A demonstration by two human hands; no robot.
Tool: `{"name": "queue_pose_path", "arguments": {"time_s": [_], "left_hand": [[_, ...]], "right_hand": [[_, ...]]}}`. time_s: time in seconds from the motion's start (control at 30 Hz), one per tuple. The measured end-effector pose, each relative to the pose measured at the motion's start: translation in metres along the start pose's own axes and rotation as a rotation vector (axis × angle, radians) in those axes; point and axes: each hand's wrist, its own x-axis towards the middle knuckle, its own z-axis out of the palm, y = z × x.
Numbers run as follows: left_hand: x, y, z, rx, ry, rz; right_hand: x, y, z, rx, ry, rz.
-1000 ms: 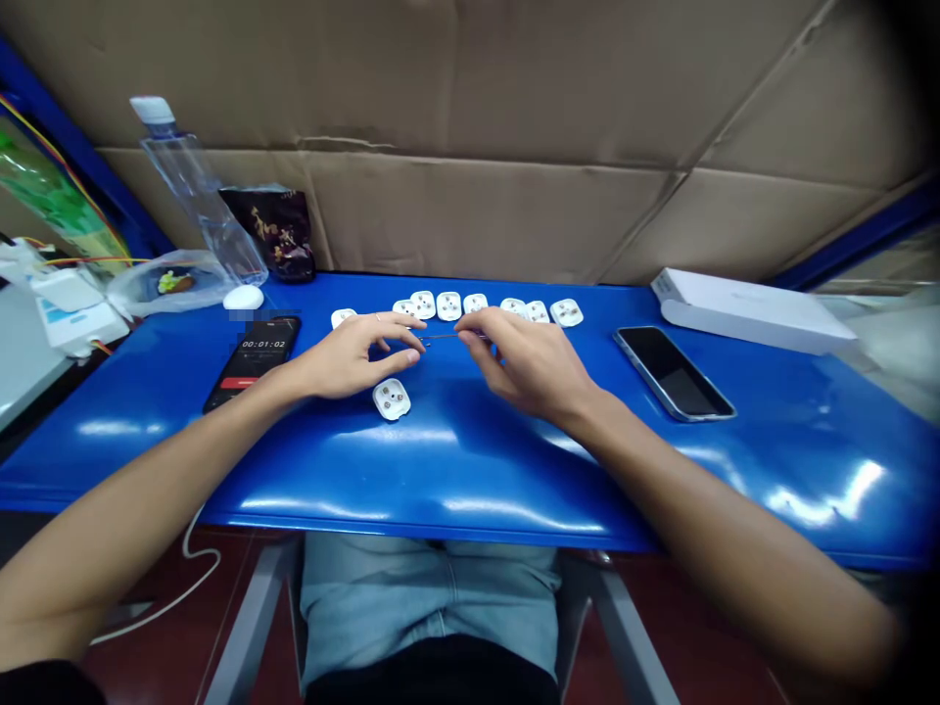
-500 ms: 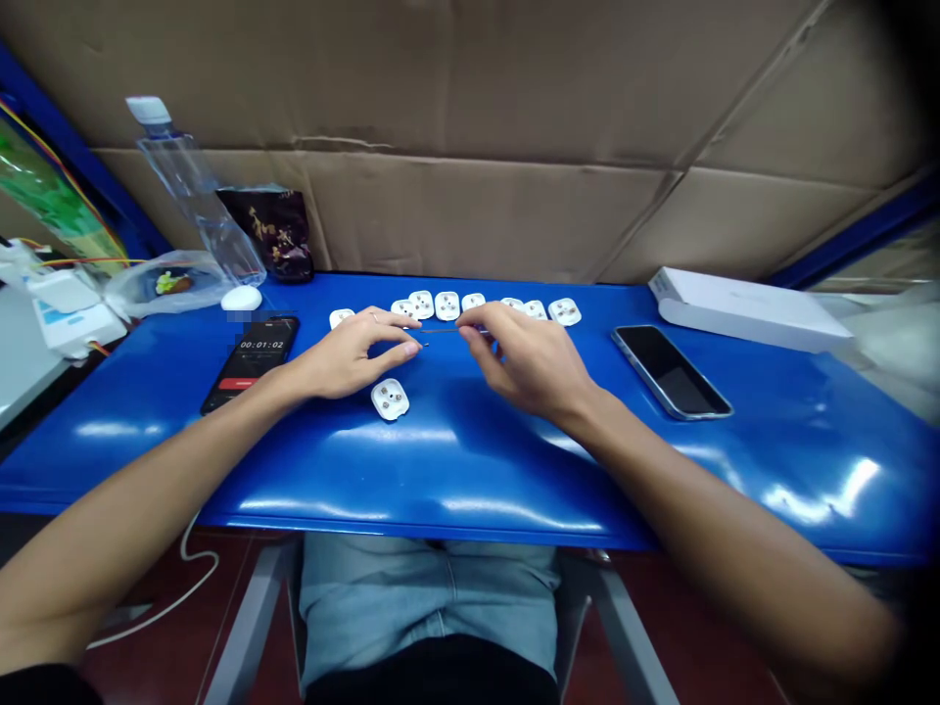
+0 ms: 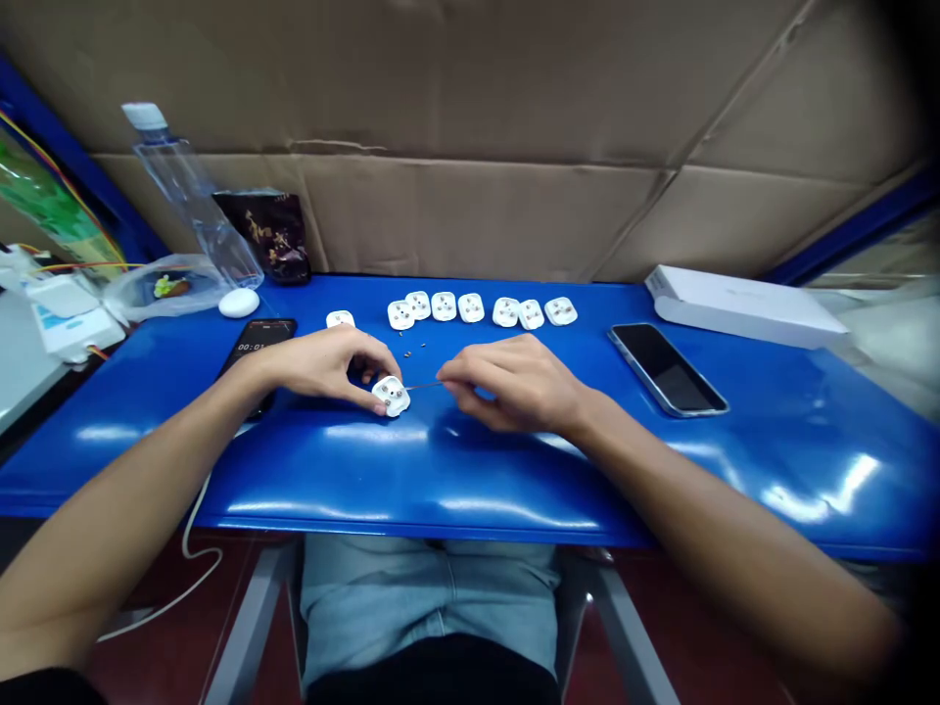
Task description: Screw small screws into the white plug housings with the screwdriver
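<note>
Between the thumb and fingers of my left hand (image 3: 342, 367) is a white rounded-square piece (image 3: 392, 396) with small metal parts on its face. My right hand (image 3: 514, 384) pinches a thin rod (image 3: 424, 386), whose far end reaches the right side of that piece. Behind the hands, several similar white pieces (image 3: 444, 305) lie in a loose row on the blue table (image 3: 441, 460). A few tiny metal bits (image 3: 408, 353) rest on the table between the row and the held piece.
A dark phone showing a timer (image 3: 257, 338) lies partly under the left forearm. Near the back left stand a clear bottle (image 3: 198, 196) and a dark pouch (image 3: 268, 235), with a white oval object (image 3: 239, 303). Another phone (image 3: 667, 369) and a white box (image 3: 745, 305) are at right.
My left hand has moved down and taken hold of the white piece. My right hand has come down with the rod, whose tip is now at the piece. The tiny bits are now uncovered.
</note>
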Motion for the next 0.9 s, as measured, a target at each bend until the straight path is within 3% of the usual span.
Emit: {"name": "queue_pose_path", "arguments": {"time_s": [0.27, 0.7, 0.9], "left_hand": [[0.0017, -0.0008, 0.002, 0.025, 0.036, -0.021], [0.004, -0.0004, 0.0025, 0.001, 0.035, -0.058], [0.005, 0.0001, 0.0035, 0.013, 0.044, -0.054]], "right_hand": [[0.0016, 0.0004, -0.0008, -0.021, -0.031, 0.011], [0.0011, 0.0036, 0.0017, -0.039, 0.039, 0.029], [0.0003, 0.0047, 0.002, -0.058, -0.006, 0.052]]}}
